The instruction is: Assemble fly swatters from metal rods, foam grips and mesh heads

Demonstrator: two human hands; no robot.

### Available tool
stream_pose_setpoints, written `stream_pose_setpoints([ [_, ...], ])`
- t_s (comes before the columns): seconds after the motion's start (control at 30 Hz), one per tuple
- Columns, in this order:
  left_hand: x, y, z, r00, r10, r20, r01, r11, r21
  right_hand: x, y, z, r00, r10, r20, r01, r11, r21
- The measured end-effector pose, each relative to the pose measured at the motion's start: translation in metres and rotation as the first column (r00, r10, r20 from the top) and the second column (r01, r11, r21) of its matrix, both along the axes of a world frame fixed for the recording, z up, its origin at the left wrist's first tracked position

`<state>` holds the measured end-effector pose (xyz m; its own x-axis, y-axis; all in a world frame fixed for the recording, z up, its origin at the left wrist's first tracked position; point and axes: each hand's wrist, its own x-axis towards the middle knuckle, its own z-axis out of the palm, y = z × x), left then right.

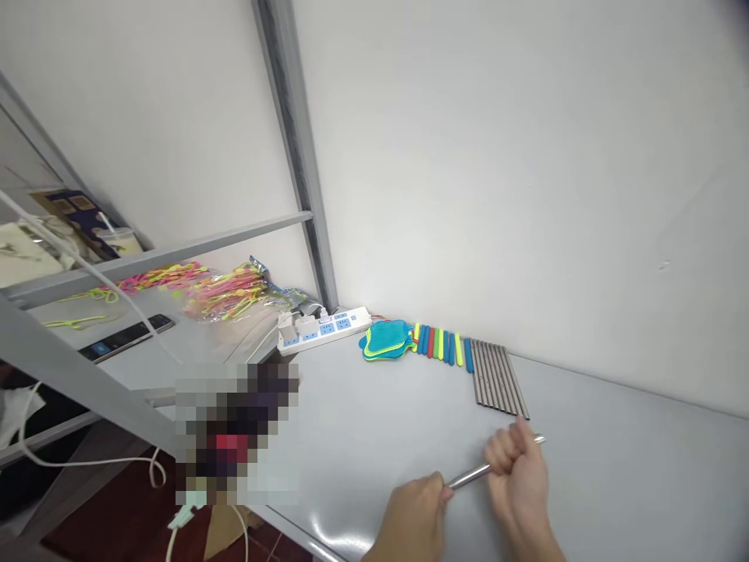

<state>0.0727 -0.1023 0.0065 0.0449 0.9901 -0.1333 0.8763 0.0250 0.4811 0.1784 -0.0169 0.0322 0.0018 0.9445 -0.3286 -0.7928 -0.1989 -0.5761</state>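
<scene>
Clenched in the left hand (417, 515) and right hand (517, 476), the shiny rod (470, 476) could be dropped if either grip is loosened.

A white power strip (333, 334) with blue sockets, plugs (307, 325) pushed into one end, lies at the foot of a pale wall (515, 172), near a grey metal post (296, 125). At left, beyond the frame's slanting leg (70, 367), a dark phone (120, 342) rests on a grey surface near pink and yellow cords (164, 277), more of them bunched in a clear bag (228, 295). Behind a grey rail (251, 230), a cup (122, 242) with a straw stands beside a dark blue item (87, 218). Below, white cable (94, 463) loops above a dark red floor (122, 515); pixelation hides the area alongside.
</scene>
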Motion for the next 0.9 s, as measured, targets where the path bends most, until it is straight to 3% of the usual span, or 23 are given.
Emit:
stream_pose_setpoints([
  [0.1, 0.0, 0.0, 0.001, 0.999, -0.005, 0.04, 0.007, 0.998, -0.059, -0.005, -0.016, -0.003, 0.999, 0.038, -0.014, -0.038, 0.998, -0.044],
  [0.23, -0.009, -0.002, 0.004, 0.937, -0.087, 0.339, 0.074, 0.996, 0.052, 0.008, -0.013, 0.0, 0.997, 0.003, -0.078, -0.004, 1.0, -0.021],
  [0.3, -0.012, -0.004, 0.004, 0.897, -0.073, 0.435, 0.041, 0.996, 0.082, 0.014, -0.008, -0.001, 0.995, -0.047, -0.085, 0.046, 0.999, -0.011],
  [0.53, -0.016, 0.003, -0.001, 0.939, -0.029, 0.342, -0.002, 0.996, 0.089, 0.006, -0.021, -0.02, 0.983, -0.18, -0.043, 0.183, 0.981, 0.063],
  [0.6, -0.017, 0.006, 0.002, 0.94, -0.038, 0.338, 0.021, 0.998, 0.053, 0.008, -0.022, -0.026, 0.976, -0.21, -0.053, 0.211, 0.977, 0.019],
  [0.7, -0.018, 0.009, 0.009, 0.927, -0.056, 0.372, 0.041, 0.998, 0.047, 0.018, -0.017, -0.026, 0.983, -0.162, -0.083, 0.16, 0.987, -0.033],
  [0.83, -0.018, 0.011, 0.015, 0.91, -0.056, 0.41, 0.029, 0.997, 0.073, 0.017, -0.008, -0.013, 0.986, -0.11, -0.128, 0.113, 0.994, 0.012],
  [0.9, -0.022, 0.013, 0.015, 0.908, -0.048, 0.416, 0.006, 0.995, 0.1, 0.008, -0.006, -0.007, 0.991, -0.01, -0.134, 0.016, 0.999, 0.042],
])
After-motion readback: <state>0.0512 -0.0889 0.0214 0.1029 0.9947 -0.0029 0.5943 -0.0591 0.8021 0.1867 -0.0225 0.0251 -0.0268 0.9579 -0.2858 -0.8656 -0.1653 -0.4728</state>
